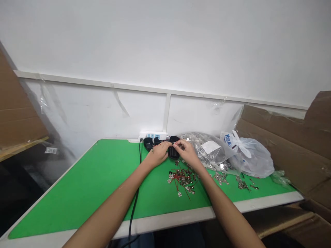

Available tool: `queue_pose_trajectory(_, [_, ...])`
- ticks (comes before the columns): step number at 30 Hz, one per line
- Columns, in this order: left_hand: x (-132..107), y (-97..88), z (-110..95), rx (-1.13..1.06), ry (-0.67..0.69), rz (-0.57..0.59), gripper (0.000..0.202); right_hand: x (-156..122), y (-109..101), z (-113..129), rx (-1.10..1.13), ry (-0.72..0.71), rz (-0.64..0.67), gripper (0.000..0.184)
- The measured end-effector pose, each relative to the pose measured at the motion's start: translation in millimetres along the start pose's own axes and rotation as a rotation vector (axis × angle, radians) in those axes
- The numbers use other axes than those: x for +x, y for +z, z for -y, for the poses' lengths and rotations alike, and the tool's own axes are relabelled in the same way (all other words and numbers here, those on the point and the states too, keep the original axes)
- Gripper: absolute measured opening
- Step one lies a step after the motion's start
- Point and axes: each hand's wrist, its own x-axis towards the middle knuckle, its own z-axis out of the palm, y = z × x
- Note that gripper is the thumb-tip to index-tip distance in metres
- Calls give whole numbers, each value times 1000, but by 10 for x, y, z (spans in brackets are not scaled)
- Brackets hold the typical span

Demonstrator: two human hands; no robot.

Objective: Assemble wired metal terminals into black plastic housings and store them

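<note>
At the back of the green table top, my left hand [158, 154] has its fingers closed against a black ribbed part [173, 153], gripping its left side. My right hand [186, 152] meets it from the other side, thumb and fingers pinched over the part's upper end; whatever is in that pinch is too small to make out. Another black rounded piece [148, 144] lies just beyond my left hand. Below the hands, a loose heap of small metal pieces with red wires [183, 178] is spread on the green surface [108, 182].
A white power strip [153, 135] stands against the wall, its black cable [135, 201] crossing the table. To the right sit a clear bag of metal parts [201, 146], a tied white plastic bag [254, 158] and small metal piles [242, 183]. Cardboard [281, 144] borders the right side.
</note>
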Motion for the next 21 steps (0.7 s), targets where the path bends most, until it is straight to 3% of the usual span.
queue_pose_trajectory(21, [-12, 39, 20, 41, 10, 4, 41, -6, 24, -27, -52, -31, 10, 17])
